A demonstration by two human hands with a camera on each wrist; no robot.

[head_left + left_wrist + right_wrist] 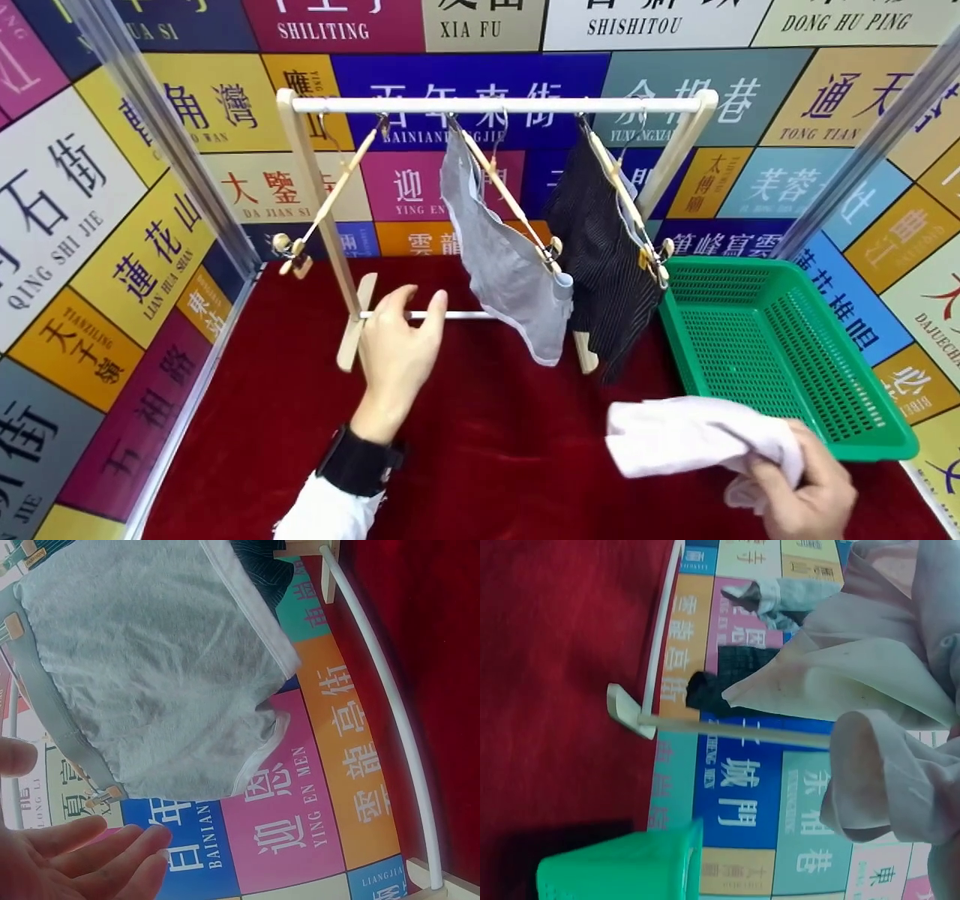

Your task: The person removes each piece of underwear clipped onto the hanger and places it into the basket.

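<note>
Left hand (pixel 79 862) near gray shorts (pixel 161 675) on clips (pixel 103 796)

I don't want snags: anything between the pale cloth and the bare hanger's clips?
Yes: in the head view, the left hand lies across the straight line from the pale cloth to those clips; the grey garment hangs just above that line.

The clothes rack (pixel 679 150) has matt wooden posts (pixel 313 187) and a smooth crossbar (pixel 420 105). On it, clip hangers (pixel 341 184) pair smooth wood with shiny metal; the grey underpants (pixel 499 255) and pinstriped shorts (pixel 600 262) are matt cloth. Before the rack, the pale garment (pixel 675 435) is creased cloth; under the rack, the table cover (pixel 510 450) looks velvety; beside the rack, the basket (pixel 727 345) is glossy perforated plastic.
</note>
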